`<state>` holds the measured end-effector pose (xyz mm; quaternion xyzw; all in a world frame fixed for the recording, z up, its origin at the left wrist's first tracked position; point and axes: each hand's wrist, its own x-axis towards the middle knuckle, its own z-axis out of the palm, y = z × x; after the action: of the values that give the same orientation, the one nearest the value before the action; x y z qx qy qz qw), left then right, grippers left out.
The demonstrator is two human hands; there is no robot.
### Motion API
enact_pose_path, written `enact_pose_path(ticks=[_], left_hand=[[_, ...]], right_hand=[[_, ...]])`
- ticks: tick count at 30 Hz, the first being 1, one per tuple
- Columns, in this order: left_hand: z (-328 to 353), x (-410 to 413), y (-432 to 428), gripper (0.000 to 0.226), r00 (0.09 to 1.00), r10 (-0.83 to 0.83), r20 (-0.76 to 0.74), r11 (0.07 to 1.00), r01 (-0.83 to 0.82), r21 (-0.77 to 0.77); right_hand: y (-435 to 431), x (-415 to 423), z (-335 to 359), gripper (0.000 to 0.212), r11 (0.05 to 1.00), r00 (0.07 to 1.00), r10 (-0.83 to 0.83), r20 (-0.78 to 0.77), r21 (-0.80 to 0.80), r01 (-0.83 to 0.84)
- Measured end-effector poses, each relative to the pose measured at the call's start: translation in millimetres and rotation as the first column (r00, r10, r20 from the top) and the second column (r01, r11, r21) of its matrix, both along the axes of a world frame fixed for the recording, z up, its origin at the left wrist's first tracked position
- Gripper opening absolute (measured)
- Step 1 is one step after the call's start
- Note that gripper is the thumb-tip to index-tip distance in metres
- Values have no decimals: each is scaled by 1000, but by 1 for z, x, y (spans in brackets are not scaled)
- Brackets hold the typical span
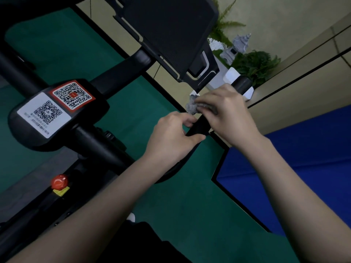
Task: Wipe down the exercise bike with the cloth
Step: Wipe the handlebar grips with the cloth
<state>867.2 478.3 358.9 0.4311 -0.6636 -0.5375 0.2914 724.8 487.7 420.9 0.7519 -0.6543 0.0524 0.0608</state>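
Note:
The black exercise bike (pixel 106 147) fills the left and centre, with its console screen (pixel 171 31) at the top. A black handlebar (pixel 241 84) runs from lower centre up to the right. My right hand (pixel 228 112) presses a crumpled grey cloth (pixel 191 106) against this handlebar, fingers closed over it. My left hand (pixel 171 137) grips the same handlebar just below the cloth, thumb and fingers around the bar. Most of the cloth is hidden under my right hand.
A panel with two QR-code stickers (pixel 57 109) sits on the bike's stem at left. A red knob (pixel 59 182) on a yellow base stands lower left. Green floor mat (pixel 180 205) and blue mat (pixel 303 158) lie below. Ferns and a stone lantern (pixel 235 48) stand by the wall.

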Motion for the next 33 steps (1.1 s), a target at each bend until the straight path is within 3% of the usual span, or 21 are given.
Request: enact_pose_path(ticks=[2, 7, 12, 15, 18, 25, 29, 33], left_hand=[[0, 0, 0, 33, 1000, 3, 2, 1000, -3, 1], [2, 1, 1, 32, 1000, -13, 15, 1000, 13, 2], [3, 1, 1, 30, 999, -19, 29, 1000, 20, -8], [3, 0, 0, 31, 999, -8, 47, 1000, 9, -18], [6, -4, -2, 36, 999, 3, 44, 999, -1, -36], [15, -18, -16, 43, 993, -72, 92, 991, 82, -105], [18, -26, -18, 44, 988, -96, 124, 984, 113, -138], [18, -29, -19, 40, 982, -107, 156, 979, 132, -158]], right_hand=[[-4, -4, 4, 18, 1000, 1000, 21, -19, 9, -21], [-1, -7, 2, 18, 981, 999, -48, 1, -186, 48], [10, -8, -9, 15, 973, 1000, -5, 12, -232, 8], [-1, -25, 0, 16, 897, 998, -70, 11, -436, 67], [-2, -29, -5, 16, 795, 985, -123, 122, -582, 171], [11, -29, -26, 16, 761, 978, -49, 205, -626, 170], [-3, -33, -19, 16, 643, 933, -117, 341, -690, 333], [8, -15, -36, 17, 603, 888, -126, 443, -676, 423]])
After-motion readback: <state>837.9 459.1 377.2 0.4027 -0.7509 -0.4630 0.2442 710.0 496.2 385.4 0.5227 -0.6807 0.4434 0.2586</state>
